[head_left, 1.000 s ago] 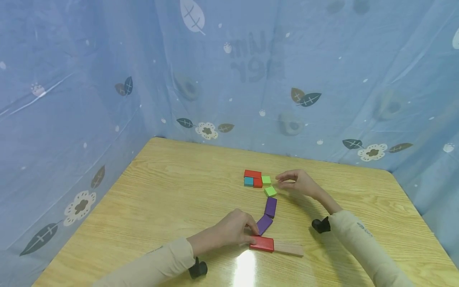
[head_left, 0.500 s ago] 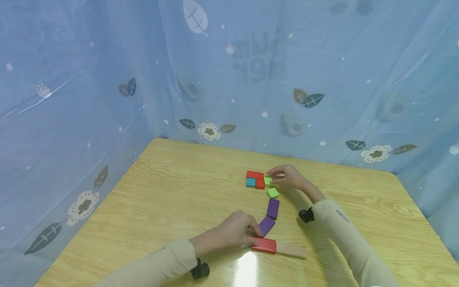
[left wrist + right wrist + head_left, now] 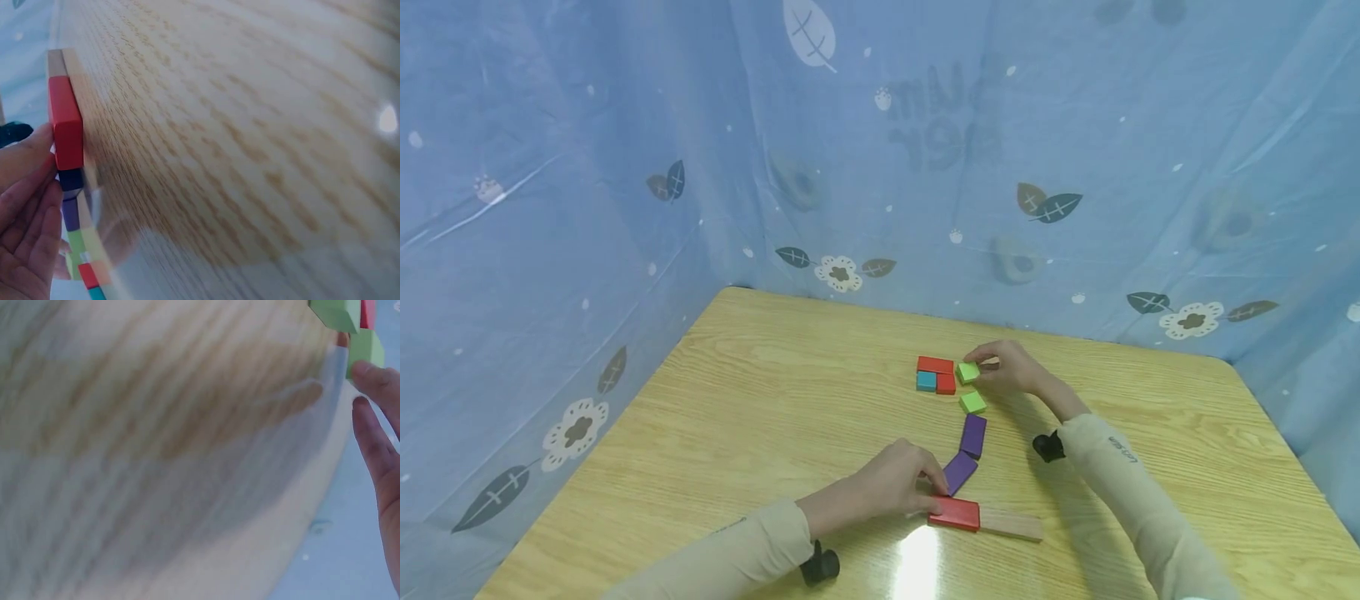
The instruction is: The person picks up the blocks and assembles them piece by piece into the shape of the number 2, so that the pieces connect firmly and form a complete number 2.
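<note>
My left hand point(image 3: 891, 479) grips the left end of a red rectangular block point(image 3: 955, 514), its thumb on the block and its fingertips by the lower purple block point(image 3: 959, 473). The left wrist view shows the thumb against this red block point(image 3: 66, 125). A plain wood block point(image 3: 1011, 525) adjoins its right end. My right hand point(image 3: 1011, 367) pinches a light green block point(image 3: 967, 372) between thumb and finger. That green block is slightly turned and apart from the small red block point(image 3: 945, 383). Below it lies a second green block point(image 3: 973, 403), followed by the upper purple block point(image 3: 973, 436).
A long red block point(image 3: 936, 365) and a blue block point(image 3: 927, 382) form a cluster with the small red one. Everything lies on a wood-grain table point(image 3: 775, 392). A blue patterned curtain point(image 3: 880, 150) hangs along its back and sides.
The right hand has moved left to the upper green block and pinched it. That block has shifted slightly right and turned, leaving a gap to the small red block. The left hand stays put.
</note>
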Demonstrator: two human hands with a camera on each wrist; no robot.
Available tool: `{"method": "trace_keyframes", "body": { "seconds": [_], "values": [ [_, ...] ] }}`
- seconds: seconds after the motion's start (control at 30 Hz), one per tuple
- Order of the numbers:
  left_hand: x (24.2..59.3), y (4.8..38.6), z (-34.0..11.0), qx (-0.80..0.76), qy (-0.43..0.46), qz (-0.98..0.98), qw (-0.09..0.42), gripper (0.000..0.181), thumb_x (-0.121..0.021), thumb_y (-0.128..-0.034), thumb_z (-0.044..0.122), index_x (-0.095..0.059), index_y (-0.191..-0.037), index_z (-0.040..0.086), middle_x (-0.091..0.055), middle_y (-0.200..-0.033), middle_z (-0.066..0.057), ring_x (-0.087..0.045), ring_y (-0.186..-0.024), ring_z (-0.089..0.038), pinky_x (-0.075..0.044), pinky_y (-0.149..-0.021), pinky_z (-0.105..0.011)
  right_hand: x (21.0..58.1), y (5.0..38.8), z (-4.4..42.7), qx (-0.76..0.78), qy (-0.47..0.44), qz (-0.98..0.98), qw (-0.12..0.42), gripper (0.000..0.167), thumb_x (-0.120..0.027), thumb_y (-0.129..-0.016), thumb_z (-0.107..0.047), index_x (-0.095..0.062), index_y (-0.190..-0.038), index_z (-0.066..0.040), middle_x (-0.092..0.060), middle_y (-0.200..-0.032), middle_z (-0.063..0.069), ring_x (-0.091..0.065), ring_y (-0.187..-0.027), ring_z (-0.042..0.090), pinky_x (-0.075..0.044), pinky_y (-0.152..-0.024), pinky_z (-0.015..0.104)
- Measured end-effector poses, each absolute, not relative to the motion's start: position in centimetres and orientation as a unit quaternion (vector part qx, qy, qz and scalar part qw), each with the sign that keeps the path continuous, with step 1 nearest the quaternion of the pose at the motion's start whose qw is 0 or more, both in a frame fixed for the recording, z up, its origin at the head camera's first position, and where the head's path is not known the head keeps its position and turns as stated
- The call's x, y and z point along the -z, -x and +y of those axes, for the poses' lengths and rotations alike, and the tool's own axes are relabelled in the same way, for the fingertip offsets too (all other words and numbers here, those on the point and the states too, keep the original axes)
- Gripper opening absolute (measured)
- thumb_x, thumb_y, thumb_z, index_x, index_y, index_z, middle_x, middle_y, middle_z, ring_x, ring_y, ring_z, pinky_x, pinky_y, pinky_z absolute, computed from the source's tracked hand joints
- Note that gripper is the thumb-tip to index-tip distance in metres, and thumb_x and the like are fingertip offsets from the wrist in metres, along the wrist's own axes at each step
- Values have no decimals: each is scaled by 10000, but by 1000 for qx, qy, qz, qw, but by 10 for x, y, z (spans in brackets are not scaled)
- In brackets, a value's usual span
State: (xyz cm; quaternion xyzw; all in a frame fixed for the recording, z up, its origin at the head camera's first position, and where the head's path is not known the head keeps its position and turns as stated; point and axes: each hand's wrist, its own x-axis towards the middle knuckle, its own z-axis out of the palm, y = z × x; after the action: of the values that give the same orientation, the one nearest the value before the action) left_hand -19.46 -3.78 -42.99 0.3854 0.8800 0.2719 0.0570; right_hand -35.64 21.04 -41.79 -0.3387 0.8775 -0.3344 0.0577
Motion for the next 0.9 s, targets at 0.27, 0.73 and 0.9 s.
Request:
{"method": "trace_keyframes", "body": {
  "seconds": [0.27, 0.73, 0.9],
  "values": [
    [430, 195, -38, -271, -387, 879, 58, 135, -826, -753, 227, -775, -864, 171, -713, -882, 115, -614, -870, 47, -437, -815, -66, 412, 353, 210, 321, 395, 859, 64, 312, -713, -770, 122, -666, -1077, 96, -655, -1095, 252, -640, -964, 405, -571, -786, 378],
    [431, 194, -37, -274, -382, 881, 57, 131, -830, -746, 216, -770, -849, 160, -717, -886, 102, -626, -879, 22, -446, -824, -83, 414, 348, 212, 274, 412, 866, 65, 306, -722, -776, 94, -669, -1077, 87, -667, -1076, 234, -669, -892, 338, -580, -754, 344],
    [430, 194, -37, -275, -375, 883, 64, 129, -830, -746, 214, -768, -846, 162, -715, -888, 105, -626, -885, 17, -448, -829, -91, 417, 348, 218, 276, 414, 865, 62, 305, -721, -779, 91, -672, -1079, 73, -676, -1063, 216, -671, -886, 322, -579, -757, 341]
  ]
}}
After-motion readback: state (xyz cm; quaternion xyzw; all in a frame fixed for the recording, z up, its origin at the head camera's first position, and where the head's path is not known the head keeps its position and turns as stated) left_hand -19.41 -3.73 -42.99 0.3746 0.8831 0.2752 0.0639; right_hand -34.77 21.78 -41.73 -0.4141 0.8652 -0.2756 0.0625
